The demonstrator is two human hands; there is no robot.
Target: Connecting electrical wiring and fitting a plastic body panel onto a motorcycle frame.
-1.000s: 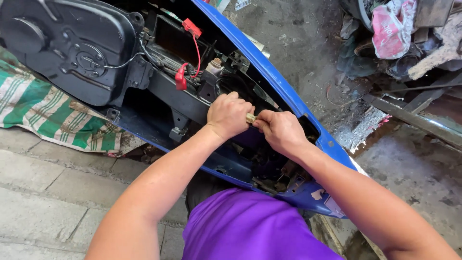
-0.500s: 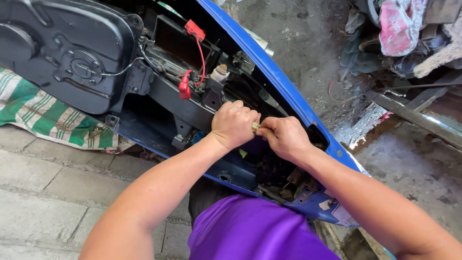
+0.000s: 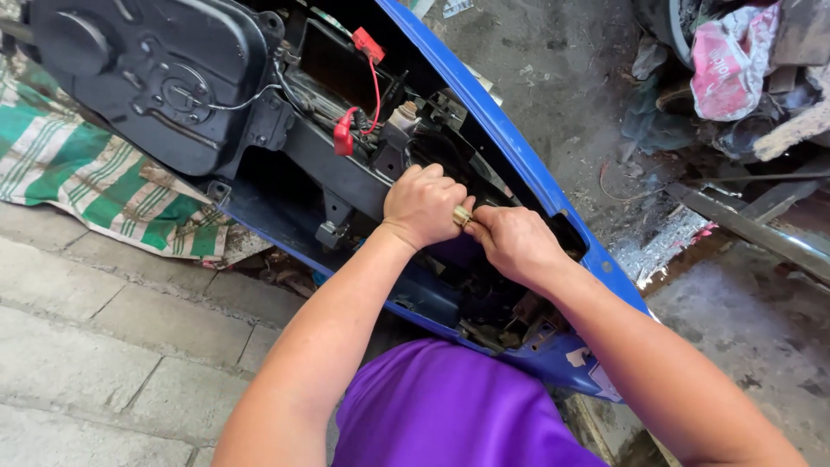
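- My left hand is curled into a fist, and its thumb and forefinger are pinched on one end of a small brass-coloured fitting
- My right hand meets it from the other side, fingertips closed on the same fitting, so both hands are clamped on it and their knuckles nearly touch
- The fitting sits right between the two hands, at the fingertips of each; neither is clearly nearer, since both already touch it
- Its long axis seems to run from one hand to the other, tilted slightly down toward the right hand, though so little of it shows that I cannot be sure
- Straight beneath the hands lies the dark open cavity of the blue scooter body; the fitting hangs over that gap rather than over the ground
- Beyond the left hand, further from me, a red connector on its red wire hangs beside the black underside of the raised seat
- Well out past the left forearm a green striped cloth lies on the paving
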